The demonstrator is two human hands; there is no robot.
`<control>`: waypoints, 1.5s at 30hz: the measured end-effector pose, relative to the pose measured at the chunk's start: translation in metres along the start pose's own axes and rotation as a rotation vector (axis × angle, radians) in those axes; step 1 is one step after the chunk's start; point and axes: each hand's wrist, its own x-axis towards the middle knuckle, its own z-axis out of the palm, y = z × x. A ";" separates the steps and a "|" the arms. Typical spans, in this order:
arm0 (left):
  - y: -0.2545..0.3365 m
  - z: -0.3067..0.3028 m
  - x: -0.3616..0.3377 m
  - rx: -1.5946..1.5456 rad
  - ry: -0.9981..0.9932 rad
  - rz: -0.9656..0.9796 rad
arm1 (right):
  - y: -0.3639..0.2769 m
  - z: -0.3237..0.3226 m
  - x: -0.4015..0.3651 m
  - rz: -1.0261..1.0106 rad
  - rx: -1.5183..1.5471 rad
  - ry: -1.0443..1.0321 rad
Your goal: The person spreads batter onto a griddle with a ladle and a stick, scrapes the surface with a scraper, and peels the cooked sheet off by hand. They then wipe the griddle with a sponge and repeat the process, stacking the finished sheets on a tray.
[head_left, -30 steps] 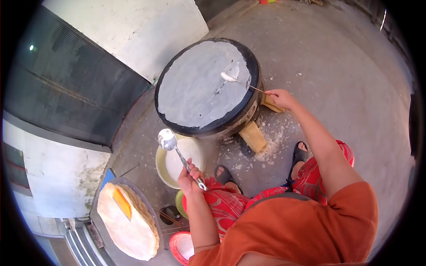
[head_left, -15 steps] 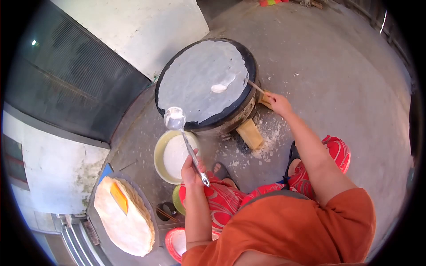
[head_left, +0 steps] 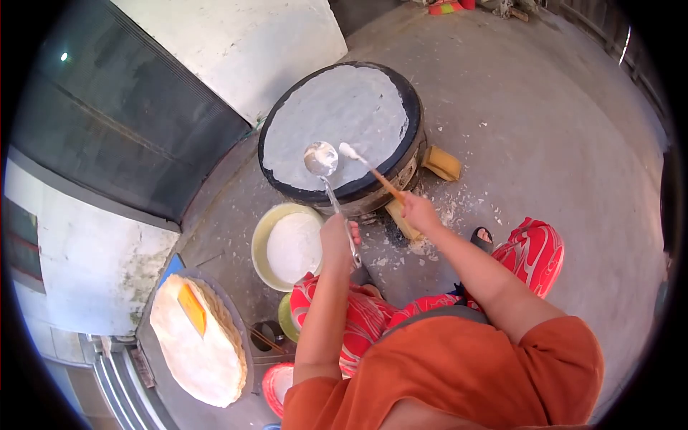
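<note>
A round griddle (head_left: 412,98) with a black rim bears a thin grey-white layer of batter (head_left: 330,107). My left hand (head_left: 337,238) is closed round the handle of a metal ladle (head_left: 321,158), whose batter-smeared bowl is over the near part of the griddle. My right hand (head_left: 421,213) grips a wooden stick (head_left: 385,184); its white-coated tip is just right of the ladle's bowl, over the batter layer. Below the griddle's near left edge stands a pale bowl (head_left: 259,247) of white batter (head_left: 294,247).
At the lower left lies a stack of flat pancakes (head_left: 193,358) with a yellow scraper (head_left: 192,309) on top. Yellow blocks (head_left: 442,163) sit by the griddle's base, with crumbs on the floor. A white wall (head_left: 236,50) rises behind on the left. A green bowl (head_left: 288,315) is near my knee.
The ladle has moved right and away from me, from the griddle's edge to over the batter layer. My right hand has come nearer and left, lifting the stick's white tip into view beside the ladle.
</note>
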 end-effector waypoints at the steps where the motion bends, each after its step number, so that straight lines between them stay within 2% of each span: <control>1: -0.002 0.003 0.004 0.028 0.005 0.016 | -0.016 -0.001 -0.003 0.070 0.072 -0.091; 2: -0.003 0.006 0.007 0.058 0.011 0.034 | -0.025 -0.001 -0.005 0.141 0.146 -0.183; 3: -0.002 0.010 0.007 0.078 0.039 0.037 | -0.022 0.000 -0.005 0.138 0.148 -0.186; 6: -0.008 0.010 0.019 0.168 0.072 0.119 | -0.010 0.007 0.001 0.032 0.185 -0.076; 8: -0.014 0.011 0.030 0.172 0.094 0.126 | -0.003 0.013 -0.004 -0.003 -0.043 0.046; 11: -0.021 0.011 0.038 0.216 0.099 0.168 | 0.007 0.056 -0.015 -0.039 0.097 -0.067; 12: -0.021 0.014 0.036 0.172 0.092 0.132 | -0.017 0.052 -0.019 0.141 0.305 -0.193; 14: -0.017 0.019 0.031 0.132 0.073 0.092 | -0.047 0.033 -0.020 0.327 0.412 -0.307; 15: -0.008 0.014 0.025 -0.193 0.009 -0.041 | -0.044 0.029 -0.019 0.331 0.414 -0.305; 16: 0.001 0.006 0.023 -0.519 -0.052 -0.172 | -0.038 0.023 -0.017 0.019 0.234 -0.174; 17: 0.006 -0.008 0.019 -0.760 -0.213 -0.216 | -0.036 0.019 -0.014 -0.292 0.050 -0.040; 18: 0.017 -0.016 0.014 -0.762 -0.212 -0.214 | -0.046 0.009 -0.012 -0.294 0.051 -0.042; 20: 0.033 -0.027 -0.001 -1.349 -0.651 -0.466 | -0.063 -0.012 -0.010 -0.317 0.166 -0.088; 21: 0.038 -0.028 -0.008 -1.355 -0.651 -0.462 | -0.061 -0.011 -0.003 -0.320 0.163 -0.093; 23: 0.049 -0.027 -0.020 -1.453 -0.837 -0.445 | -0.063 -0.009 0.009 -0.487 0.349 -0.006; 24: 0.054 -0.027 -0.025 -1.456 -0.838 -0.437 | -0.070 -0.008 0.010 -0.491 0.350 -0.011; 26: 0.064 -0.027 -0.033 -1.496 -0.950 -0.464 | -0.091 -0.012 0.009 -0.393 0.616 -0.141; 28: 0.068 -0.032 -0.037 -1.509 -0.956 -0.455 | -0.112 -0.020 0.008 -0.375 0.559 -0.221; 30: 0.072 -0.038 -0.041 -1.504 -0.993 -0.443 | -0.134 -0.023 0.004 -0.555 0.457 -0.207; 34: 0.077 -0.066 -0.046 -1.523 -0.981 -0.376 | -0.129 -0.018 0.008 -0.509 0.331 -0.151; 36: 0.079 -0.091 -0.052 -1.504 -0.947 -0.314 | -0.089 -0.012 0.019 -0.352 0.241 -0.146; 37: 0.078 -0.103 -0.055 -1.492 -0.947 -0.280 | -0.062 -0.008 0.027 -0.353 0.237 -0.150; 39: 0.072 -0.135 -0.058 -1.437 -0.819 -0.220 | -0.022 -0.004 0.027 -0.101 0.089 -0.065; 40: 0.066 -0.151 -0.056 -1.400 -0.750 -0.195 | -0.014 0.001 0.015 -0.096 0.088 -0.064; 41: 0.060 -0.166 -0.053 -1.401 -0.744 -0.201 | -0.022 0.003 -0.009 -0.083 0.011 -0.190; 42: 0.053 -0.178 -0.049 -1.374 -0.631 -0.204 | -0.033 0.003 -0.022 -0.074 -0.066 -0.315; 43: 0.045 -0.191 -0.044 -1.345 -0.519 -0.207 | -0.041 0.001 -0.026 -0.072 -0.067 -0.317; 44: 0.035 -0.206 -0.038 -1.346 -0.517 -0.209 | -0.046 -0.001 -0.029 -0.139 -0.144 -0.501; 45: 0.024 -0.221 -0.031 -1.332 -0.435 -0.262 | -0.049 -0.002 -0.030 -0.206 -0.221 -0.682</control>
